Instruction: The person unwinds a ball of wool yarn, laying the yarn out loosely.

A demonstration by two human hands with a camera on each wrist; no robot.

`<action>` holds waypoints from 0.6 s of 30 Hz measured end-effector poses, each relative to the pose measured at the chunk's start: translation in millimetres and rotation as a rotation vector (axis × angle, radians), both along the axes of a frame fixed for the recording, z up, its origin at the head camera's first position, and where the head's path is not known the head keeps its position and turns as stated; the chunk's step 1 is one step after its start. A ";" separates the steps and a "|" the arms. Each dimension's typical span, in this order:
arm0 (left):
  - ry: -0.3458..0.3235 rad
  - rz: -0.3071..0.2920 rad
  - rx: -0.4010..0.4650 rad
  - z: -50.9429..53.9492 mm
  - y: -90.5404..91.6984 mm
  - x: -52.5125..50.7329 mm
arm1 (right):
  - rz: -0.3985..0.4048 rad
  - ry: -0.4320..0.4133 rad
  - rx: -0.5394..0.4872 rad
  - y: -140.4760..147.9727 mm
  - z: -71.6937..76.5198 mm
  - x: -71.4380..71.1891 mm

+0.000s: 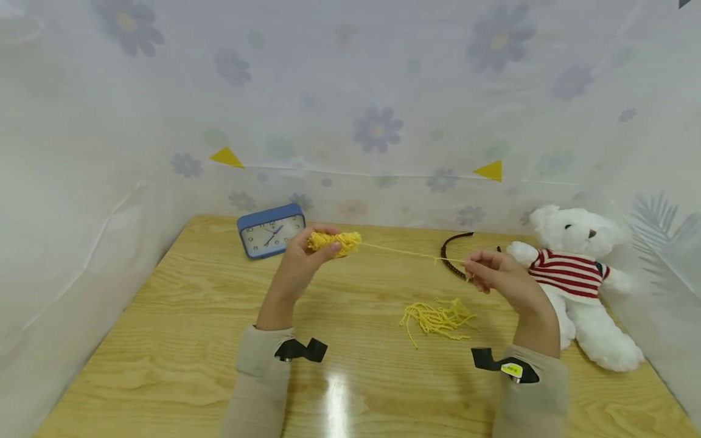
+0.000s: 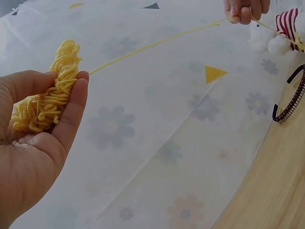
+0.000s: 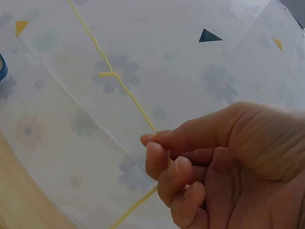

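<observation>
Clock, blue case, numbered dial [image 1: 273, 235].
Near the far left corner of the desk [image 1: 181, 286]; dark hour numerals, 10 and 12 legible, others too small to confirm. Also: yellow label [image 1: 512, 369] on black wrist mount [image 1: 489, 359], right sleeve [image 1: 533, 395], toward the desk's right edge; dark marking, too small to read.

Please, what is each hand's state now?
Left hand: closed, holding the yellow yarn bundle.
Right hand: closed, pinching the yarn strand running to that bundle.
</observation>
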State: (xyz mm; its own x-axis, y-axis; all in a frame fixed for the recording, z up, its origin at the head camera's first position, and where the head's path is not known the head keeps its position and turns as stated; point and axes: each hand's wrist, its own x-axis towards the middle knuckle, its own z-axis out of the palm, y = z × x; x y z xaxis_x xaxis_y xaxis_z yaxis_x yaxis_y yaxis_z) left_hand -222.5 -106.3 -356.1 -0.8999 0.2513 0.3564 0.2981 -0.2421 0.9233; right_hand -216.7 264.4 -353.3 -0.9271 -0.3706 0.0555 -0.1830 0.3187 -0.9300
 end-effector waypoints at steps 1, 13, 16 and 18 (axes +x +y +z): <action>0.003 -0.005 -0.006 -0.2 1.2 0.0 | -0.005 -0.010 0.026 -1.8 -1.2 -1.2; -0.029 -0.137 -0.100 -3.8 27.9 5.4 | 0.072 -0.038 0.190 -37.5 -3.8 -6.6; -0.013 -0.150 -0.123 -4.8 36.0 6.9 | 0.107 0.020 0.197 -48.4 -0.9 -5.0; 0.002 -0.164 -0.127 -5.1 40.8 8.0 | 0.133 0.057 0.170 -56.3 1.4 -3.2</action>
